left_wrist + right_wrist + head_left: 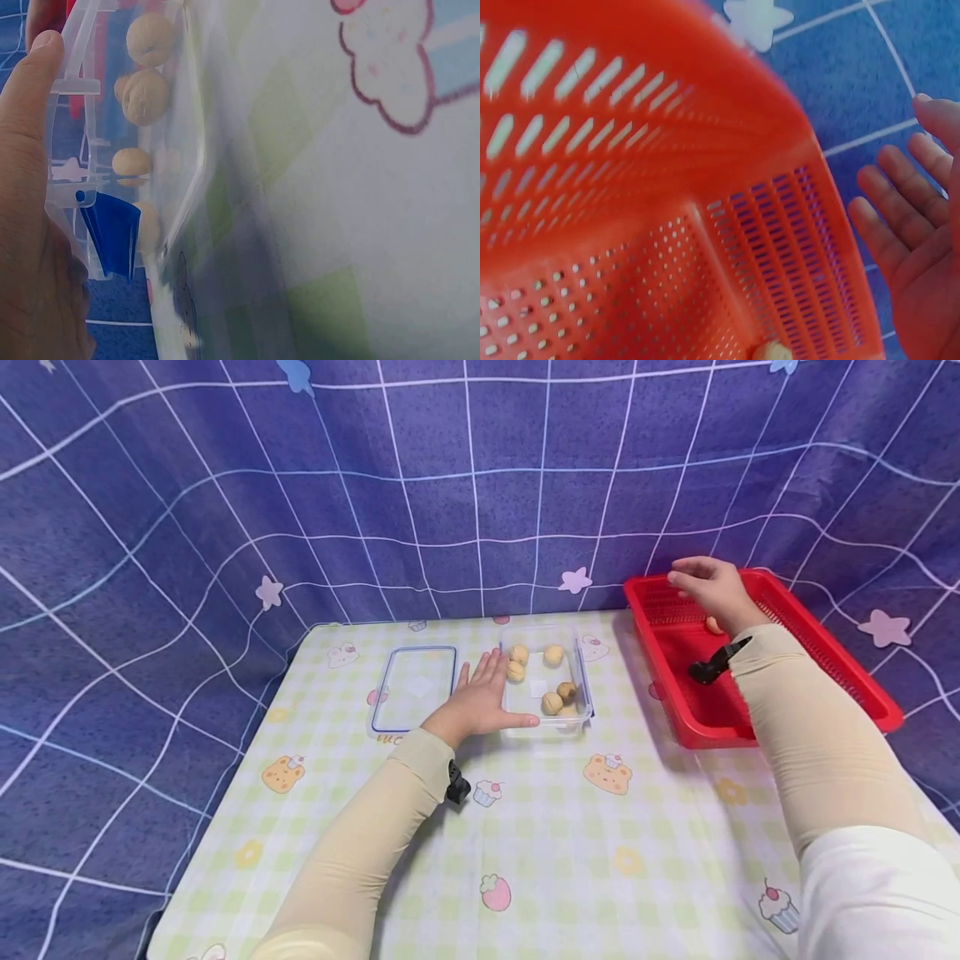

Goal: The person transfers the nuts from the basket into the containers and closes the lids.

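Observation:
A clear plastic container point(538, 635) holds several walnuts point(553, 655) inside. My left hand point(480, 703) rests along its left and near rim, fingers straight and spread; in the left wrist view the thumb point(34, 82) lies by the rim above a blue side clip point(112, 232). Over the far left corner of a red perforated basket point(693, 735) hangs my right hand point(716, 589), fingers loosely bent and holding nothing. On the basket's floor lies a pale, rounded piece point(713, 625), partly cut off in the right wrist view.
To the left of the container lies a clear lid point(416, 687) with a blue seal. A checked cloth point(555, 860) with printed cartoons covers the table. Behind and at the left hangs a blue curtain point(450, 502) with white grid lines, close to the table's far edge.

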